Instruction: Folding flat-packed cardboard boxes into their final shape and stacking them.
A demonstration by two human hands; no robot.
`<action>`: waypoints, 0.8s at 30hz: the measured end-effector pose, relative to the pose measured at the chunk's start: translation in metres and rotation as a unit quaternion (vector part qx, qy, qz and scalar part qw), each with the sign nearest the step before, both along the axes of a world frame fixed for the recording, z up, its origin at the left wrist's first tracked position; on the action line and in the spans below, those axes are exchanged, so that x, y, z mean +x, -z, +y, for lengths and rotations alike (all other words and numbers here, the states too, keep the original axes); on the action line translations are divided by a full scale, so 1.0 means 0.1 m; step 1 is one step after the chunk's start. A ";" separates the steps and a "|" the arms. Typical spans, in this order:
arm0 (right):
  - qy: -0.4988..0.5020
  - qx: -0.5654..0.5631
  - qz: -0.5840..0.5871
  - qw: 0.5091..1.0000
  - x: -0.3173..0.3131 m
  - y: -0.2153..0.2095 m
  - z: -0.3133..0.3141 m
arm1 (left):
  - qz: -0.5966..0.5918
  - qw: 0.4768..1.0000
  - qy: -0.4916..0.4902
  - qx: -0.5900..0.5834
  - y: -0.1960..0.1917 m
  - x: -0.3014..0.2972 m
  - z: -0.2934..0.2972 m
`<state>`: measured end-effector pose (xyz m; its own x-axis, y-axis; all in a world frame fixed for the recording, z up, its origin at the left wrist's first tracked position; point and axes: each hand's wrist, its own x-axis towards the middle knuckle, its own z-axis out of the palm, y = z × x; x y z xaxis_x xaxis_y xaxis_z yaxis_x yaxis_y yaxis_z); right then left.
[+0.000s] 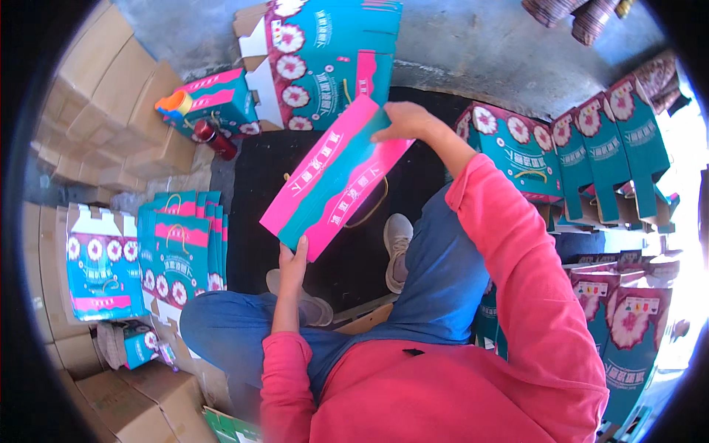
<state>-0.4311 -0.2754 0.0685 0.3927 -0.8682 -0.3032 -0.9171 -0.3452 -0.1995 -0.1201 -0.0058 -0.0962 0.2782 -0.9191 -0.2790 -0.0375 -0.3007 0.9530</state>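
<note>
A pink and teal cardboard gift box (336, 177) is tilted in front of me above the dark mat, between my knees. Its narrow face is turned up, and yellowish cord handles show at its sides. My left hand (293, 260) grips the near lower end, thumb on top and the other fingers hidden beneath. At the far upper right end, my right hand (405, 123) holds the box with its thumb over the face. The underside of the box is out of sight.
Flat teal cartons (332, 74) lean on the back wall beside a red thermos (214, 139) and an orange tape roll (175, 102). Flattened boxes (177, 258) stand at left near brown cartons (111, 63). More teal boxes (517, 151) line the right side. A black mat (251, 184) covers the floor.
</note>
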 end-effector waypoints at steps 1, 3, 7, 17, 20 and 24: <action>0.011 -0.052 -0.040 0.998 -0.16 -0.16 0.01 | -0.002 1.000 0.009 -0.004 -0.12 -0.10 -0.08; 0.035 -0.143 -0.110 0.983 -0.56 -0.45 0.10 | -0.092 0.990 0.048 -0.093 -0.44 -0.36 -0.33; 0.115 -0.213 -0.307 0.920 -1.33 -0.84 0.53 | -0.120 0.975 0.057 -0.179 -0.94 -0.84 -0.79; 0.369 -0.263 -0.520 0.724 -3.50 -0.27 1.99 | -0.178 0.887 0.274 -0.326 -1.23 -2.84 -1.52; 0.396 -0.327 -0.555 0.654 -3.99 0.23 2.22 | -0.193 0.851 0.349 -0.342 -1.10 -3.26 -1.51; 0.499 -0.343 -0.633 0.482 -4.25 0.69 2.31 | -0.176 0.813 0.442 -0.335 -1.10 -3.49 -1.53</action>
